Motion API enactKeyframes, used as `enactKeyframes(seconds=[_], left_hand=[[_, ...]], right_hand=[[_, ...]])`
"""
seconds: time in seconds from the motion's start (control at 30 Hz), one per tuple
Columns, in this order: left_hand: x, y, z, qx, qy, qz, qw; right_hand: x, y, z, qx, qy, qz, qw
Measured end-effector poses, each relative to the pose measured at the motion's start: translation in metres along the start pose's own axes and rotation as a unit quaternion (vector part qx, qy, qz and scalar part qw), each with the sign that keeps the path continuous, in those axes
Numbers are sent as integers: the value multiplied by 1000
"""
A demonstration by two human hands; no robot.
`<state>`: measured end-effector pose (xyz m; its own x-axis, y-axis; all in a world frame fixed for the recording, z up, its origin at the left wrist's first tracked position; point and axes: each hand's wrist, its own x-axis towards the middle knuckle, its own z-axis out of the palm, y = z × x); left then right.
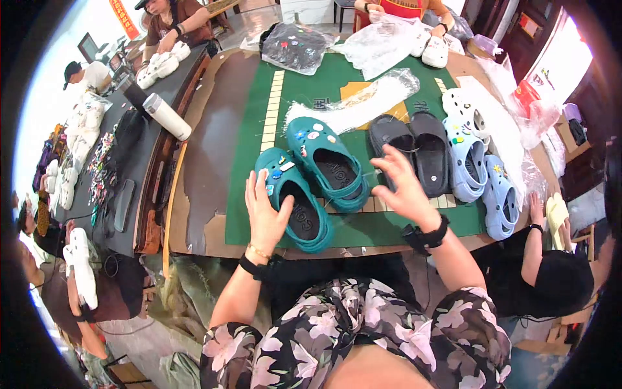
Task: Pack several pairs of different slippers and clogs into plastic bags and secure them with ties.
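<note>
Two teal clogs with small charms lie side by side on the green table mat [259,188]. My left hand [267,214] rests flat on the heel side of the left teal clog [299,214], fingers spread. My right hand [405,188] hovers with fingers apart between the right teal clog [327,162] and a pair of dark grey clogs [414,146], holding nothing. A pair of light blue clogs [483,178] lies to the right of the grey ones.
Clear plastic bags [363,104] and white clogs [435,50] lie at the far side. A white bottle [167,115] stands on the dark table at left. Other people sit around; one person's hand [536,211] rests at the right edge.
</note>
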<state>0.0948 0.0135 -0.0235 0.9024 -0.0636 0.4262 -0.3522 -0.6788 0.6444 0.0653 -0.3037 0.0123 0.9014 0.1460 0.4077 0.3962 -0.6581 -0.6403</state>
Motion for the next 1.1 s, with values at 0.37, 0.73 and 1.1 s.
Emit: enactKeyframes(seconds=[0.37,0.73,1.1], left_hand=[[-43,-2,0,-121,-31,-63,990],[-63,7,-14,-120,-52,-36,991],[-27,0,-10,-166,-84,-50,981]], right_hand=[[-4,-18,36,2,-95,30,995],[-78,-47,24,8,0,41,999],[-88,-60,28,-5,40,95,995]])
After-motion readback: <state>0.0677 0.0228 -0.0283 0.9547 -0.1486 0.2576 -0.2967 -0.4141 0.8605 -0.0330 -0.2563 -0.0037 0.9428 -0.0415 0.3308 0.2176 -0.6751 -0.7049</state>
